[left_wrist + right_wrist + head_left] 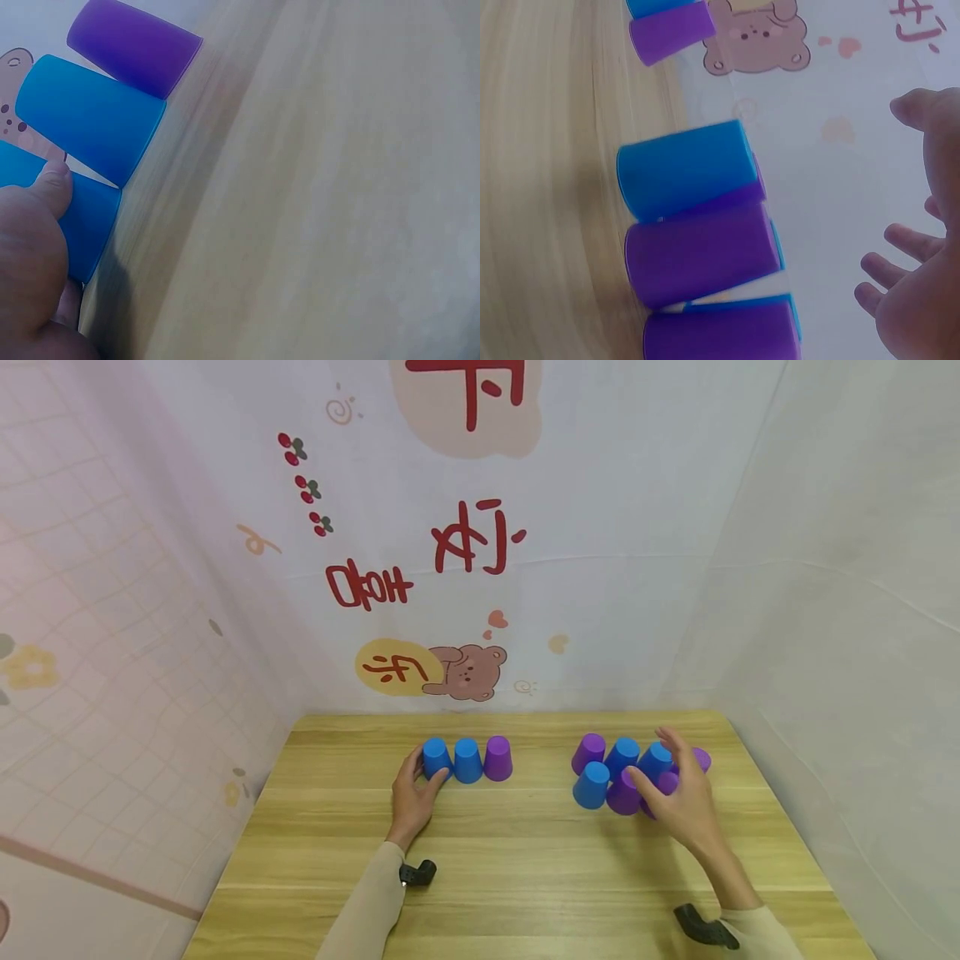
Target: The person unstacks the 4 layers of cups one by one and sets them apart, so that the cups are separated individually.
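Observation:
My left hand (412, 797) grips the leftmost blue cup (437, 760), which stands upside down on the table; its thumb lies against the near side in the left wrist view. Right beside it stand another blue cup (468, 762) and a purple cup (498, 758), forming a row. On the right, several blue and purple cups stand upside down in two rows, among them a front blue cup (592, 786) and a front purple cup (701, 255). Above this group my right hand (682, 797) hovers with fingers spread, apart from the cups and holding nothing.
The wood-grain table (502, 877) meets a printed white cloth (622, 610) along its back edge. Cloth also hangs at both sides. Dark straps with small mounts sit on both wrists.

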Action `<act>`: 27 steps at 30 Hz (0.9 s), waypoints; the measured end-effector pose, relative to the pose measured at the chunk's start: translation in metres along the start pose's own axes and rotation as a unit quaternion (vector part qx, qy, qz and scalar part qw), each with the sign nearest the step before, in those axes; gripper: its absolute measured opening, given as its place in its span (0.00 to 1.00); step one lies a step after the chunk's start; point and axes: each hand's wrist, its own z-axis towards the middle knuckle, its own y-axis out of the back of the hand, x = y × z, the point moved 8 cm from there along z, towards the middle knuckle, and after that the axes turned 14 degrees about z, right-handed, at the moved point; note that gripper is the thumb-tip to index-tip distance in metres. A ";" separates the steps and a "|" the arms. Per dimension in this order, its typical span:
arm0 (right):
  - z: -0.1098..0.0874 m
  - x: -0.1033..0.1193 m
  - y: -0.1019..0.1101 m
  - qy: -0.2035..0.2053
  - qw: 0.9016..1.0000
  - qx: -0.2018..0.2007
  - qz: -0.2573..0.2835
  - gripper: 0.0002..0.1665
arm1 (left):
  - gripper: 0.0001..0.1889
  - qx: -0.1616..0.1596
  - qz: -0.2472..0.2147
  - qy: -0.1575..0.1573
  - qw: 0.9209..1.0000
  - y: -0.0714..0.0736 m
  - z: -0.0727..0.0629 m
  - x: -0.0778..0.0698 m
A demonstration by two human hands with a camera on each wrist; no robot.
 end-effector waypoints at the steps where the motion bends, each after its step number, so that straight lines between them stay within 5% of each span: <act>1: 0.001 0.001 -0.003 0.004 1.000 0.004 -0.001 0.55 | 0.37 0.000 0.000 0.000 1.000 0.000 0.000 0.000; 27: 0.020 0.043 -0.095 0.064 0.995 0.058 0.043 0.50 | 0.36 -0.001 0.000 0.001 1.000 -0.002 -0.001 0.003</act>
